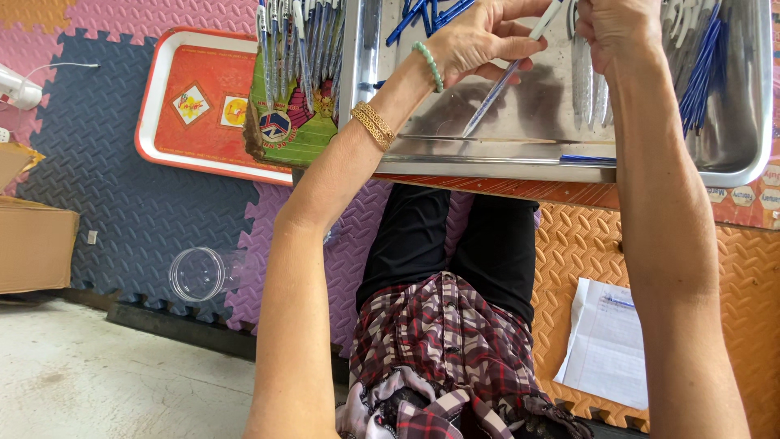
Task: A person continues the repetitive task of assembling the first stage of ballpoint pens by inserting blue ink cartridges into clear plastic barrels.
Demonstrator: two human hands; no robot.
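Over the steel tray (520,154), the left hand (479,36) pinches a clear pen barrel (508,73) while the right hand (621,32) closes on its top end; steady alignment seems wise.

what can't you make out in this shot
Head view only:
- Right hand: its fingers are cut off by the top edge, so its grip is unclear.
- Pen in the left hand: its upper end nears the top edge; whether the right hand touches it cannot be told.
- Pens in the tray: cut by the top edge.
- Paper: its writing is too small.
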